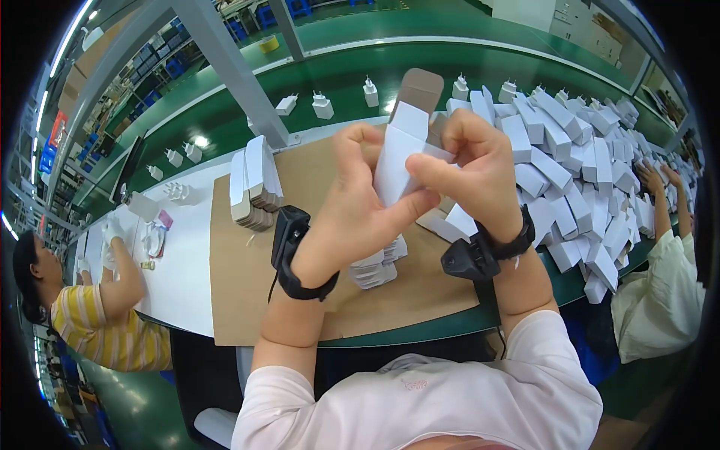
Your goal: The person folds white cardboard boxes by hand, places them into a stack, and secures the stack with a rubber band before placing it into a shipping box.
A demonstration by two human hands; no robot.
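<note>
A small white carton (pixel 395 169) is held up over the table in front of me, its brown-lined end flap (pixel 420 88) standing open at the top. My left hand (pixel 349 199) is closed around the carton's left side and bottom. On the other side my right hand (pixel 476 165) pinches a small white side flap between thumb and fingers. Below my hands, a bundle of flat folded white cartons (pixel 373 270) lies on a brown cardboard sheet (pixel 251 300). Another stack of flat cartons (pixel 259 176) rests at the sheet's far left corner. The carton's inside is hidden.
A large heap of white boxes (pixel 574 165) covers the right side. White plug chargers (pixel 322 106) stand along the green belt (pixel 285 79) behind the table. Co-workers sit at left (pixel 116 322) and right (pixel 649 300). A grey post (pixel 232 75) rises at the table's far edge.
</note>
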